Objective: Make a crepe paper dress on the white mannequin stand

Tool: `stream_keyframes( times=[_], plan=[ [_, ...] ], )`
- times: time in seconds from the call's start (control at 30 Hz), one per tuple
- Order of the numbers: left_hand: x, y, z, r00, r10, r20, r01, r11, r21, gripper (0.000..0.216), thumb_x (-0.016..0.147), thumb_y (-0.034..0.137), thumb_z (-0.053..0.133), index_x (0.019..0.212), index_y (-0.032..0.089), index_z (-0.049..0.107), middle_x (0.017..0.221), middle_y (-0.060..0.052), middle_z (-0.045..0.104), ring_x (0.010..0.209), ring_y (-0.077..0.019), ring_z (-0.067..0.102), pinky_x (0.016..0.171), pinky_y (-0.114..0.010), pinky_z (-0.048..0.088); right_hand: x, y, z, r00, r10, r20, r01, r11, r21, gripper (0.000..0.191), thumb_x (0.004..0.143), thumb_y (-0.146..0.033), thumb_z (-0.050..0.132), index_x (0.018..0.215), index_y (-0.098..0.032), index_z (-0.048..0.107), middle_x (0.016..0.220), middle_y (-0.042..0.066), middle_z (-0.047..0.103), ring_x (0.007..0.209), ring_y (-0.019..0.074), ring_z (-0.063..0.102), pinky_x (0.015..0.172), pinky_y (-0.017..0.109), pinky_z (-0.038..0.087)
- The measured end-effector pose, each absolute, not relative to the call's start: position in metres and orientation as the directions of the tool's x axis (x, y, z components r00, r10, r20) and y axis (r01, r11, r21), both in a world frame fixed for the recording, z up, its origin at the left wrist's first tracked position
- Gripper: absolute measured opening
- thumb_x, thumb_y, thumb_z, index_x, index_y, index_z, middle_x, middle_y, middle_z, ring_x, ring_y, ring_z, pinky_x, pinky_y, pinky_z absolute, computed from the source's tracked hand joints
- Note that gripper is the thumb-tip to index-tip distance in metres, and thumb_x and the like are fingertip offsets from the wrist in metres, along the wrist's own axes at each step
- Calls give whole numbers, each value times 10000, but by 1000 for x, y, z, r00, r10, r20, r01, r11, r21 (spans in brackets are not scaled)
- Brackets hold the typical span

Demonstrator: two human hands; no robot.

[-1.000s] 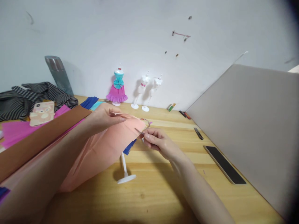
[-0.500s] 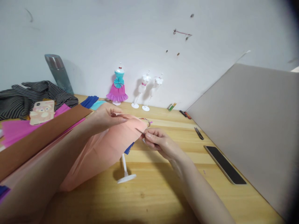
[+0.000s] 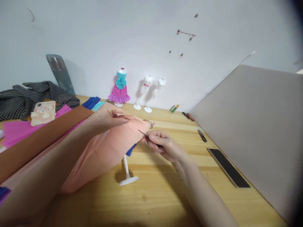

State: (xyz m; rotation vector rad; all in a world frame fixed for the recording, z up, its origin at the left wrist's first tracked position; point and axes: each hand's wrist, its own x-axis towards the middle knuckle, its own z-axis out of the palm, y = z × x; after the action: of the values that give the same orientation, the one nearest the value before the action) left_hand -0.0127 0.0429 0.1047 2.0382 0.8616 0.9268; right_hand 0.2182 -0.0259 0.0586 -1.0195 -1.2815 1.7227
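Observation:
My left hand [image 3: 110, 116] pinches the upper edge of a large sheet of peach crepe paper [image 3: 111, 148], which hangs slanting down to the left. Closed around a small pair of scissors [image 3: 146, 135] is my right hand [image 3: 159, 141], at the sheet's right edge. One thin blade lies across the near face of the paper; the other blade is hidden. Behind the sheet stands a small dress form whose white base [image 3: 128, 180] shows below. A scrap of blue material [image 3: 131, 150] peeks out beside its pole.
Against the wall are a mini dress form in a pink skirt [image 3: 119, 93] and two bare white forms [image 3: 146, 83]. Brown paper [image 3: 47, 138], a phone [image 3: 43, 113], striped cloth [image 3: 44, 91] and a bottle [image 3: 60, 72] lie left. A dark flat device [image 3: 228, 167] and a cutter [image 3: 202, 135] are right.
My right hand has turned slightly and the scissors have shifted a little to the right, showing more of their dark handle. My left hand and the sheet have hardly moved.

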Motion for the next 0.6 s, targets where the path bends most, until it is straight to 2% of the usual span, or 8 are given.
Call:
stream_keyframes(
  times=[0.27,0.6],
  plan=[
    [-13,44,102,534,790,299,275,-498,823,232,721,342,625,628,138,683,517,43,506,525,-89,448,504,-207,364,218,-26,59,-408,900,-156,-84,-207,-975,386,750,-468,680,795,-86,653,462,-91,298,420,39,144,426,236,42],
    [-16,46,99,525,799,293,293,-493,819,240,722,352,638,617,139,668,517,40,496,515,-86,409,489,-219,315,218,-25,60,-406,898,-169,-66,-213,-975,390,746,-473,686,783,-86,644,450,-101,282,420,41,140,433,240,41]
  ],
)
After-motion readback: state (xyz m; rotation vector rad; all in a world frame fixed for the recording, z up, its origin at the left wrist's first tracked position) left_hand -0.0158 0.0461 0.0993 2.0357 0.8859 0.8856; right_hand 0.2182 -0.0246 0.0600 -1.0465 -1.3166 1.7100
